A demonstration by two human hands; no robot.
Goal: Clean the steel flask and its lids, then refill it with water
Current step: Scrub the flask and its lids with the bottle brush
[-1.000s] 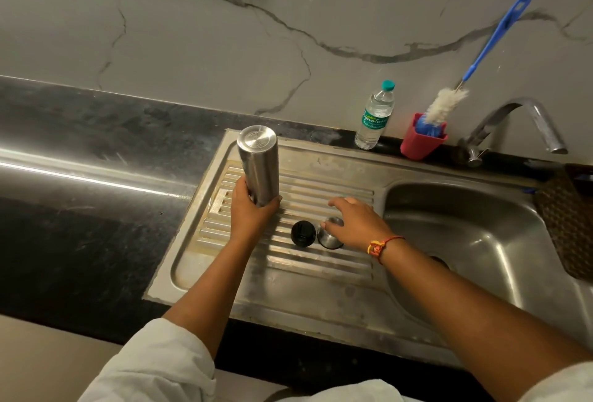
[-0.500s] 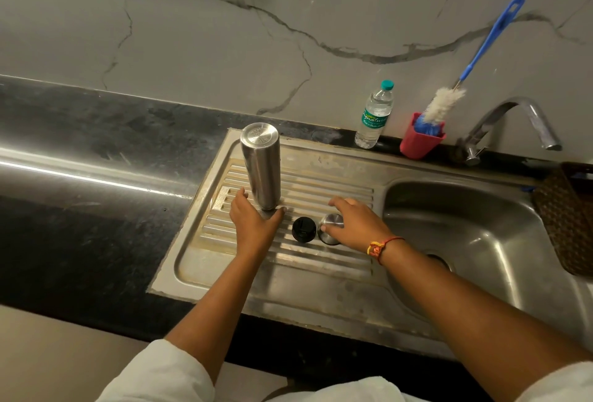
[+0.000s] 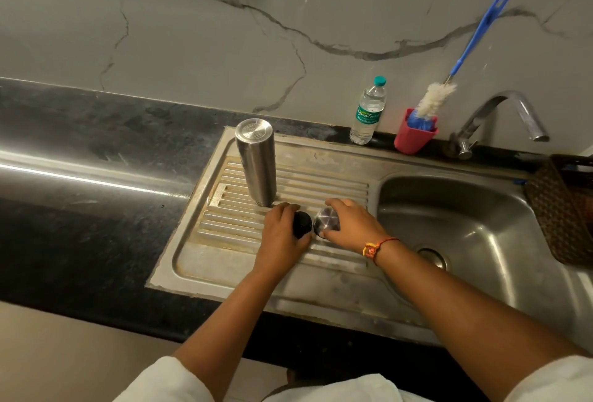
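The steel flask (image 3: 256,162) stands upside down on the ribbed drainboard (image 3: 324,188), free of both hands. Just in front of it my left hand (image 3: 280,234) curls its fingers round the small black inner lid (image 3: 301,224). Beside it, my right hand (image 3: 351,225) grips the steel outer cap (image 3: 326,223) from the right, fingers over its top. Both lids sit low at the drainboard; whether they are lifted off it I cannot tell.
The sink basin (image 3: 465,218) with its drain lies to the right, under the tap (image 3: 510,112). A plastic water bottle (image 3: 369,111) and a pink cup (image 3: 412,136) holding a blue-handled bottle brush (image 3: 462,58) stand by the wall. A woven basket (image 3: 561,209) sits far right. Black counter (image 3: 96,193) spreads left.
My left hand set the flask down upside down on the drainboard, let go of it and moved right onto the black lid. My right hand stayed on the steel cap.
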